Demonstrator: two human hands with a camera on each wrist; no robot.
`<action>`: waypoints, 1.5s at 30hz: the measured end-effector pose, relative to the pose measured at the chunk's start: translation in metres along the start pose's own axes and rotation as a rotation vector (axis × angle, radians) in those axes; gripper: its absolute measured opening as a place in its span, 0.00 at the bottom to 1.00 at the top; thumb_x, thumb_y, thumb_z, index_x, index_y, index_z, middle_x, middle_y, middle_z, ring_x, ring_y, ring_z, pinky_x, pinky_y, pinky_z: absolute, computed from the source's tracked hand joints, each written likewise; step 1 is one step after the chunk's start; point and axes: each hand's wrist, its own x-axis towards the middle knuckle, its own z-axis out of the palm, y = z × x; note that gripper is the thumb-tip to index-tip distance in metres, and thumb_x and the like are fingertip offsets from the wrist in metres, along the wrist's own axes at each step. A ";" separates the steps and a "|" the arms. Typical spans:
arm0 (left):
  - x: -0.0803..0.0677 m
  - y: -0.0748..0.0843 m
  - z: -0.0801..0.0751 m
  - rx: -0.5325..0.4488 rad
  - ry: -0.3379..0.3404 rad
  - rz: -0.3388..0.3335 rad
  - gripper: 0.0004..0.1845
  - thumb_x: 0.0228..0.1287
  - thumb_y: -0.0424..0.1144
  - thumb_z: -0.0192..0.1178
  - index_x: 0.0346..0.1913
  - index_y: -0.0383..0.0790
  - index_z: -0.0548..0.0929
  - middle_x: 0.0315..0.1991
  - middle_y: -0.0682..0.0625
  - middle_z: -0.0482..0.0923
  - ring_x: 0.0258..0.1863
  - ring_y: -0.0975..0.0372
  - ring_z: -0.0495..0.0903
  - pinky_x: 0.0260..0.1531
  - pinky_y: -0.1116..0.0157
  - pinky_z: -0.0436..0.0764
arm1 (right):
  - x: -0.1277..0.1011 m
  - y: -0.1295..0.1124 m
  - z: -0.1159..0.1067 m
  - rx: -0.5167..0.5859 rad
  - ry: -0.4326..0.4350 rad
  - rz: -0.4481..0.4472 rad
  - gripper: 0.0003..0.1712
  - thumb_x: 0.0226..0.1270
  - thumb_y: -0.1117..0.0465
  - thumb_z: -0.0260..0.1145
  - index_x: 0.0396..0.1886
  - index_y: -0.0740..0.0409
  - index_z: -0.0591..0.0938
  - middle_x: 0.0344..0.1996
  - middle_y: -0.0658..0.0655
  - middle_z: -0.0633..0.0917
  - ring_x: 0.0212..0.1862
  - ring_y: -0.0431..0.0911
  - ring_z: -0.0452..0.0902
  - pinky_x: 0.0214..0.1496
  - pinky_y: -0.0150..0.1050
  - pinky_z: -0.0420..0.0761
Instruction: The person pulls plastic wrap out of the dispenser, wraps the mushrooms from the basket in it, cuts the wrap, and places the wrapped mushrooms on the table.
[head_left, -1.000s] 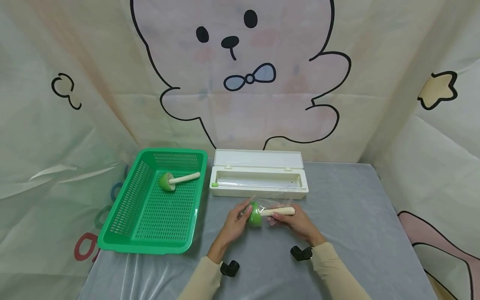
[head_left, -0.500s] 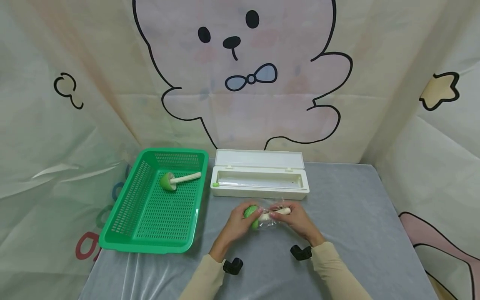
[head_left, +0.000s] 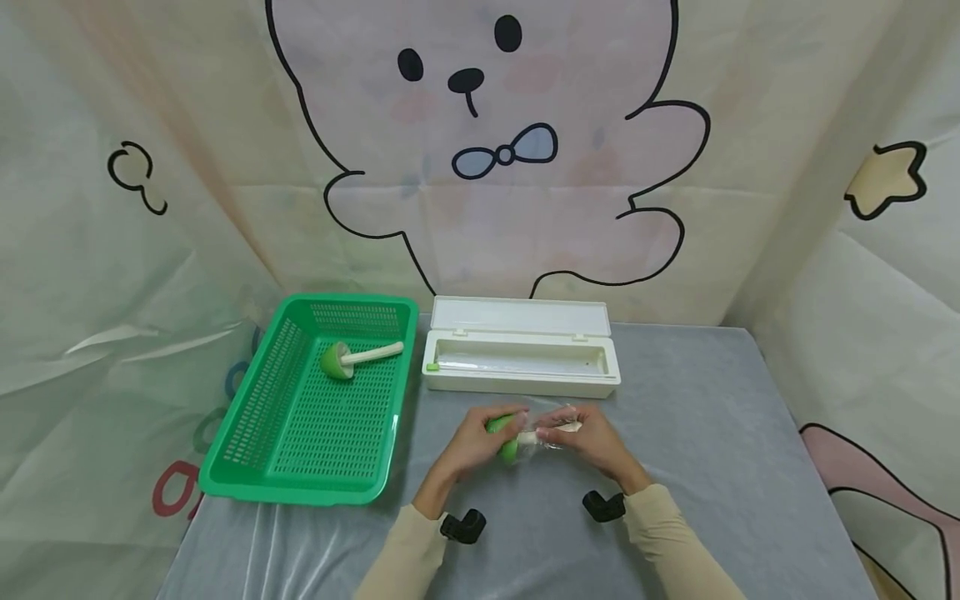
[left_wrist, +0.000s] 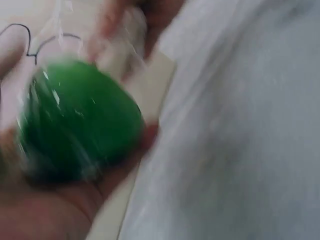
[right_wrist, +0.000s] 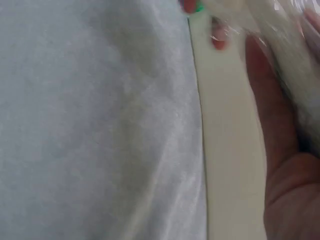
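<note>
Between my hands, above the grey cloth, lies a toy mushroom (head_left: 509,451) with a green cap and a cream stem, wrapped in clear plastic film. My left hand (head_left: 474,442) grips its cap; the left wrist view shows the green cap (left_wrist: 80,120) under shiny film, blurred. My right hand (head_left: 597,443) pinches the film-covered stem, its thumb along the stem (right_wrist: 292,65) in the right wrist view. Fingers hide parts of both cap and stem. Just beyond the hands stands a white cling film dispenser (head_left: 517,386), its lid (head_left: 519,315) raised.
At left, a green plastic basket (head_left: 300,493) holds a second toy mushroom (head_left: 339,362), its stem pointing right. A green slider (head_left: 432,367) sits at the dispenser's left end. Printed fabric (head_left: 480,217) hangs around the table on the back and sides.
The mushroom's stem, largely visible a second ago, is now mostly behind my right fingers and film. My left thumb has come in over the cap toward the stem. Basket and dispenser stay put.
</note>
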 end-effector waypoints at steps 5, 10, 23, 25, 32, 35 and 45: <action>-0.001 -0.003 -0.001 -0.012 -0.025 0.014 0.21 0.67 0.46 0.69 0.60 0.43 0.85 0.49 0.44 0.83 0.33 0.61 0.80 0.32 0.63 0.83 | -0.001 -0.001 -0.001 -0.031 0.002 0.031 0.18 0.66 0.61 0.74 0.54 0.63 0.87 0.52 0.60 0.87 0.49 0.44 0.84 0.45 0.37 0.83; -0.001 0.000 -0.003 -0.210 0.002 -0.077 0.20 0.73 0.50 0.62 0.55 0.37 0.86 0.36 0.44 0.80 0.25 0.57 0.81 0.26 0.51 0.87 | 0.002 -0.003 -0.001 -0.081 -0.036 0.063 0.27 0.65 0.57 0.75 0.61 0.64 0.82 0.54 0.63 0.85 0.45 0.47 0.82 0.45 0.38 0.82; -0.001 0.003 -0.003 -0.125 0.091 -0.123 0.24 0.74 0.55 0.59 0.59 0.40 0.85 0.46 0.44 0.85 0.41 0.61 0.79 0.39 0.63 0.79 | 0.004 -0.001 0.006 -0.020 0.032 0.057 0.19 0.62 0.61 0.77 0.50 0.65 0.88 0.48 0.62 0.88 0.47 0.46 0.85 0.46 0.38 0.84; -0.001 0.002 -0.004 -0.090 0.063 -0.075 0.23 0.72 0.51 0.63 0.63 0.43 0.82 0.52 0.46 0.83 0.48 0.59 0.79 0.45 0.60 0.79 | 0.004 0.000 0.007 -0.004 0.072 0.072 0.20 0.61 0.61 0.77 0.52 0.64 0.87 0.48 0.61 0.88 0.47 0.45 0.85 0.46 0.37 0.83; -0.001 0.000 -0.002 -0.133 0.077 -0.115 0.24 0.75 0.54 0.57 0.52 0.33 0.86 0.37 0.42 0.85 0.29 0.61 0.82 0.34 0.57 0.85 | 0.002 -0.005 0.008 0.065 0.029 -0.006 0.24 0.63 0.64 0.75 0.58 0.66 0.84 0.53 0.63 0.86 0.54 0.47 0.83 0.49 0.39 0.84; 0.000 0.002 0.000 -0.275 0.045 -0.226 0.32 0.76 0.59 0.53 0.46 0.27 0.85 0.29 0.41 0.83 0.21 0.60 0.83 0.29 0.53 0.87 | 0.002 -0.005 0.008 0.026 0.048 -0.043 0.15 0.63 0.65 0.75 0.48 0.66 0.89 0.47 0.63 0.88 0.49 0.47 0.85 0.45 0.38 0.85; 0.003 0.001 -0.001 -0.006 0.040 -0.004 0.27 0.71 0.54 0.63 0.63 0.39 0.81 0.49 0.46 0.82 0.41 0.59 0.79 0.41 0.60 0.80 | 0.002 0.000 0.002 0.028 0.181 0.058 0.11 0.65 0.63 0.74 0.42 0.66 0.90 0.44 0.60 0.89 0.46 0.42 0.84 0.45 0.35 0.82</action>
